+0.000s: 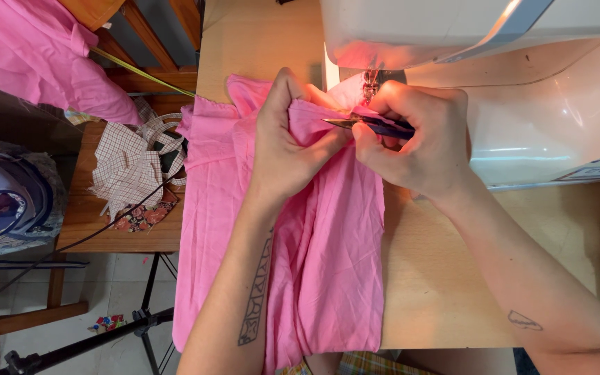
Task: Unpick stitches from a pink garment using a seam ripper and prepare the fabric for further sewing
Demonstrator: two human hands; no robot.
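Two forearms; left hand (287, 142) fingers pinch one pink cloth (321, 264), right hand (418, 139) pinches one snipper (373, 125)

white sewing machine (522, 104) on wooden table (439, 278), checked fabric scraps (130, 167) on side bench (116, 236), tripod (92, 340) below

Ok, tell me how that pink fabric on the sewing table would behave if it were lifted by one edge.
The pink fabric would probably go limp: it folds softly and hangs over the table edge. It looks thin and light, bunching easily under the left hand. It may drag rather than slide free, since it seems to run under the sewing machine needle, by the right hand holding snips.
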